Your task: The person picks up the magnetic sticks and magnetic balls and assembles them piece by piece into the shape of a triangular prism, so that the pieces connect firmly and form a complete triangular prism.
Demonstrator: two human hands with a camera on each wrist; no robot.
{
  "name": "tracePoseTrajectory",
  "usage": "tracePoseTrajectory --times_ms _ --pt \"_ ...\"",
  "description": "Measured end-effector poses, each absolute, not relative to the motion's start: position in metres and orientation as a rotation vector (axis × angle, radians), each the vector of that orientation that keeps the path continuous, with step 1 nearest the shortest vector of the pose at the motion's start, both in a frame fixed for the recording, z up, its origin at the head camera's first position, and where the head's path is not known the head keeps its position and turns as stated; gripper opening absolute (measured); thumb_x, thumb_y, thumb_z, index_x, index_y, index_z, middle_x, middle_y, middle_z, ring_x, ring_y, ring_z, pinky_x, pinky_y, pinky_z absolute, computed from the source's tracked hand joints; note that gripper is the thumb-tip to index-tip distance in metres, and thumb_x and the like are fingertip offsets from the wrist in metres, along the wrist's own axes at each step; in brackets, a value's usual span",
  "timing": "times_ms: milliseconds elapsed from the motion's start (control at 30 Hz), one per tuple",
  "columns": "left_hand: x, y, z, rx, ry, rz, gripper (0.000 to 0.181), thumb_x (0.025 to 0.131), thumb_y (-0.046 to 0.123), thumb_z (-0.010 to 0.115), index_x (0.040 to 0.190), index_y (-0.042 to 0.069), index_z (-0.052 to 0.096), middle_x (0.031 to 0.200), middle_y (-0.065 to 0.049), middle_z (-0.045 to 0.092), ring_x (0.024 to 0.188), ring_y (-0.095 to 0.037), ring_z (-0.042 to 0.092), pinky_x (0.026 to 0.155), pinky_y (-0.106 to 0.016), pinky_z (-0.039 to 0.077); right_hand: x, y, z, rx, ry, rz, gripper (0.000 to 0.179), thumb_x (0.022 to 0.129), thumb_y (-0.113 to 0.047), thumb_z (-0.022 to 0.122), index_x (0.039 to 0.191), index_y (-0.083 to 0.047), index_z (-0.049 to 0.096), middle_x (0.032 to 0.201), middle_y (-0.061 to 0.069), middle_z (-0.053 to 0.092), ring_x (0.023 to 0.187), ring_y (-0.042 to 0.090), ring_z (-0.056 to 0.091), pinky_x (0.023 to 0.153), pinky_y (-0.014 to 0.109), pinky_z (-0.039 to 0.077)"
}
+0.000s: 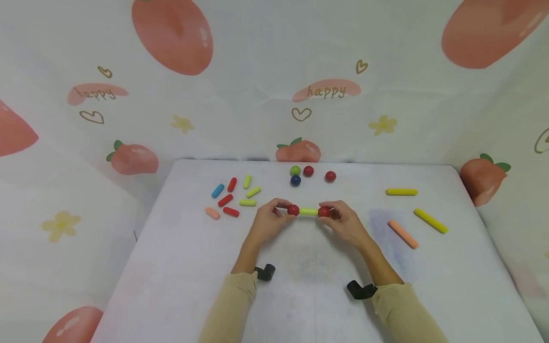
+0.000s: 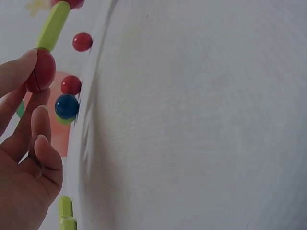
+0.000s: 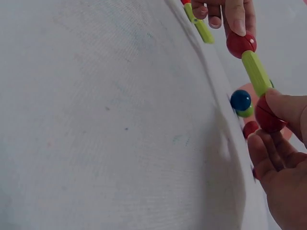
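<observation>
while fingers pinch balls, a rod joins them.

Red balls, yellow-green rod; plain beige sleeves; fruit-printed white backdrop

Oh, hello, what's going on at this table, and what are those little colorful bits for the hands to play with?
Someone's left hand pinches a red ball and their right hand pinches another red ball, with a short yellow-green rod running between the two. Four loose balls sit farther back on the white table. Eight short rods lie to the left, and three longer sticks to the right.
</observation>
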State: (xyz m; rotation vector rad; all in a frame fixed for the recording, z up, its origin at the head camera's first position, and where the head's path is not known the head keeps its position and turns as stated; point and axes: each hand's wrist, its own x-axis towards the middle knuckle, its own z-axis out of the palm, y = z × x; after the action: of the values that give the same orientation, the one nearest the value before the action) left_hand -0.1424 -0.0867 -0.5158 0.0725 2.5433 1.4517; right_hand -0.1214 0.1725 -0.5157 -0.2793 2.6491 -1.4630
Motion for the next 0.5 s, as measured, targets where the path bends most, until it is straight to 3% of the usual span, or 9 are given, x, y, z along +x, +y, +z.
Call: tracePoseTrajectory --times_ms 100,300,500 --pt "-0.141 -0.088 -0.516 0.108 2.543 1.454 0.035 0.086 0.033 0.082 0.119 0.031 0.068 0.111 0.009 0.069 0.085 -0.017 0.059 0.072 -0.028 0.048 -0.120 0.174 -0.517 -0.275 2.657 -1.454 0.044 0.093 -0.015 0.075 0.135 -0.014 0.063 0.125 0.009 0.064 0.112 0.024 0.062 0.095 0.029 0.054" --pt "-0.138 -0.092 -0.514 0.119 2.554 1.432 0.036 0.086 0.030 0.082 0.120 0.027 0.070 0.111 0.010 0.070 0.083 -0.017 0.058 0.071 -0.027 0.048 -0.118 0.176 -0.519 -0.234 2.661 -1.447 0.043 0.093 -0.016 0.075 0.135 -0.015 0.063 0.126 0.009 0.065 0.112 0.024 0.062 0.094 0.026 0.054" --pt "-0.137 -0.098 -0.514 0.102 2.544 1.424 0.035 0.087 0.030 0.081 0.120 0.025 0.070 0.111 0.010 0.070 0.084 -0.017 0.058 0.072 -0.027 0.048 -0.117 0.174 -0.520 -0.203 2.659 -1.409 0.044 0.093 -0.015 0.075 0.135 -0.012 0.062 0.125 0.011 0.065 0.111 0.026 0.063 0.098 0.044 0.055"
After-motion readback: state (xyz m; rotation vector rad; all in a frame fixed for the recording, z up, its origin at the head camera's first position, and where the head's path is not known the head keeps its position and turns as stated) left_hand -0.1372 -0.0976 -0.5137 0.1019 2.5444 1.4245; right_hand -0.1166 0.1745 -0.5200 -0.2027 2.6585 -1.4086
